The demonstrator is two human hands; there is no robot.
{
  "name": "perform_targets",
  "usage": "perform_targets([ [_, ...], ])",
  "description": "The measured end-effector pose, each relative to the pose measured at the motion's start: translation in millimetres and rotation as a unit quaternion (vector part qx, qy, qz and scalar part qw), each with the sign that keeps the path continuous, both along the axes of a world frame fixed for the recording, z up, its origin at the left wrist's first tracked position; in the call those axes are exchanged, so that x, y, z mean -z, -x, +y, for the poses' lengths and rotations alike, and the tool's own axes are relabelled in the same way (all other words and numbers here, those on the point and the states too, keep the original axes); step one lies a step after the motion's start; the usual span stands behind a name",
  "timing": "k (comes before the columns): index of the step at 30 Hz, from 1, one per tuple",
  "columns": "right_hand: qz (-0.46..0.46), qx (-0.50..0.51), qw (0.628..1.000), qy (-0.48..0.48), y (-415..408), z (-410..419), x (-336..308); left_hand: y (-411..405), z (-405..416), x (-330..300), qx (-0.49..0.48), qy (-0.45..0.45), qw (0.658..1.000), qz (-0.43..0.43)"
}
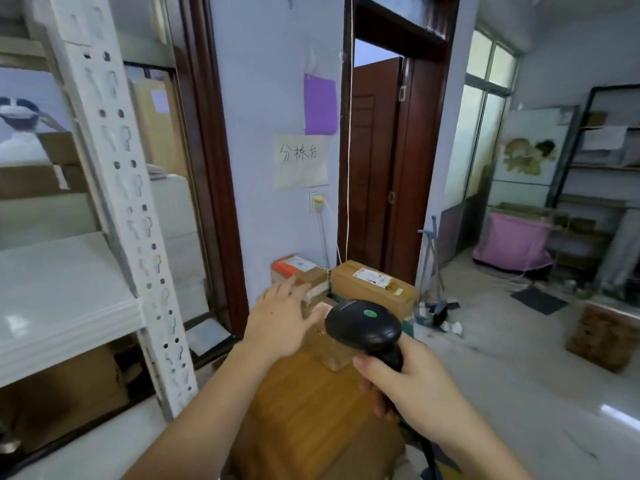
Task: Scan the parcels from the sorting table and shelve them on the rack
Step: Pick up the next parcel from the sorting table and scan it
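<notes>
A right hand [412,379] grips a barcode scanner [363,325] as the open left hand [280,323] rests flat on a parcel [329,344]; two more boxes [372,284] wait on the wooden worktop [304,417], the rack shelf [59,292] apparently unfilled.

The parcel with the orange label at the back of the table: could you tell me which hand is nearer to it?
Left. The left hand reaches forward, fingertips just short of the orange-labelled parcel. The right hand is farther back, gripping the barcode scanner.

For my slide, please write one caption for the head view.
Right hand holds a scanner while the left hand reaches for a parcel on the table.
</notes>
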State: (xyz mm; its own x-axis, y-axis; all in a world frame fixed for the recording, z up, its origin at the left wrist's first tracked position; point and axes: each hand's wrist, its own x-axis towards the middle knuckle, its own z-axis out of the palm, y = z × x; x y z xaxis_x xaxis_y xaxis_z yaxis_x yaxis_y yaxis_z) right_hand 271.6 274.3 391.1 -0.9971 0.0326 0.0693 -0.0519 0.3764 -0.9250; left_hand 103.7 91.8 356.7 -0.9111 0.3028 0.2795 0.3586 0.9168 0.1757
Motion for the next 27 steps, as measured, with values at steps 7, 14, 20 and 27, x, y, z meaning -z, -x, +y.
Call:
perform_targets([
  [7, -0.023, 0.019, 1.0, 0.01, 61.6, 52.8, 20.4, 61.6, 65.4, 23.0, 0.013, 0.061, 0.997, -0.055],
  [14, -0.05, 0.039, 0.998, 0.006, 151.7, 97.2, 33.4, 159.5, 121.3, 50.3, 0.024, 0.029, 0.996, -0.081],
  [20, -0.068, 0.031, 0.997, 0.015, 231.0, 116.6, 46.2, 241.6, 138.3, 79.7, 0.022, 0.004, 0.99, -0.141],
  [27, -0.101, -0.014, 0.995, 0.002, 330.2, 127.6, 67.0, 322.5, 136.9, 131.9, -0.072, -0.106, 0.974, -0.187],
])
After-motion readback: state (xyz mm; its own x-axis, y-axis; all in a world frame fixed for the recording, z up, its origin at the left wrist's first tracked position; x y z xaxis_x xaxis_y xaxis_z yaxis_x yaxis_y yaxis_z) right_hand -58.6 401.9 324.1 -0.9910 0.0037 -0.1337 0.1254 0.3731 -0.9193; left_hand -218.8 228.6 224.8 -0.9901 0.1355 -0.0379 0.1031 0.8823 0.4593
